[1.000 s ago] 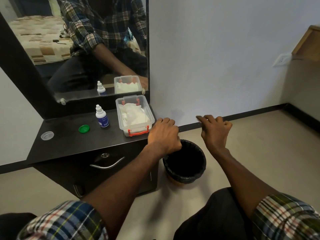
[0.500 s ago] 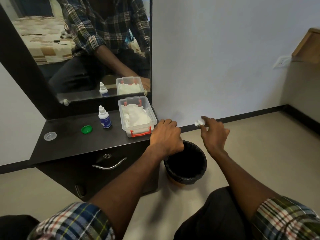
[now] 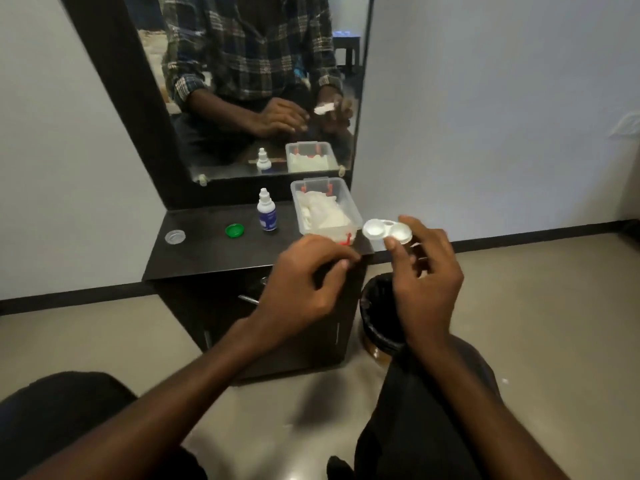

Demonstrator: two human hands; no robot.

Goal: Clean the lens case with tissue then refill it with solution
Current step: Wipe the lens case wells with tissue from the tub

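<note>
Beige floor carries one black bin (image 3: 375,317) beside one dark worktop (image 3: 207,251). Nearer, the left hand (image 3: 304,289) curls loosely, holding nothing; the right hand (image 3: 424,271) pinches one white lens case (image 3: 386,231). Farther on the worktop: two caps, one solution bottle (image 3: 267,211), one tissue box (image 3: 323,211).

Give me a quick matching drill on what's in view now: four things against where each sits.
Things:
1. lens case
2. green cap
3. solution bottle
4. bin

Places:
A. on the floor beside the cabinet
B. pinched in the right hand
C. upright, left of the tissue box
D. flat on the countertop, left of the bottle

Pairs: 1-B, 2-D, 3-C, 4-A
</note>
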